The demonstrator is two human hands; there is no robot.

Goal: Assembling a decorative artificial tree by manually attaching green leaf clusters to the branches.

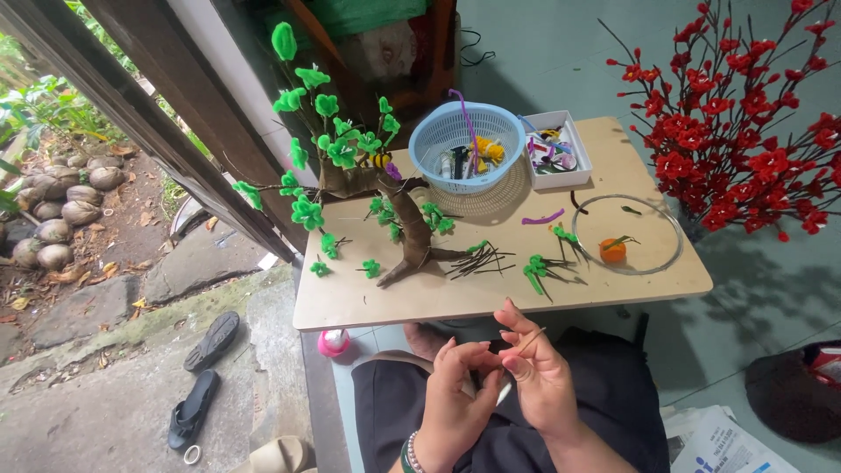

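My left hand (457,394) and my right hand (536,368) meet over my lap, just below the front edge of a small wooden table (368,302). Together they pinch a thin brown wire stem (528,342) that pokes up between the fingers of my right hand. On the table stands a handmade brown tree (412,223) with green pipe-cleaner leaves. Loose brown stems (480,260) and green leaf sprigs (536,267) lie near the table's front.
A blue plastic basket (466,145) and a white tray (557,151) of craft bits stand at the back. A wire ring (627,235) holds a small orange fruit (612,251). Red flower branches (736,131) rise at right. Black sandals (203,377) lie on the stone at left.
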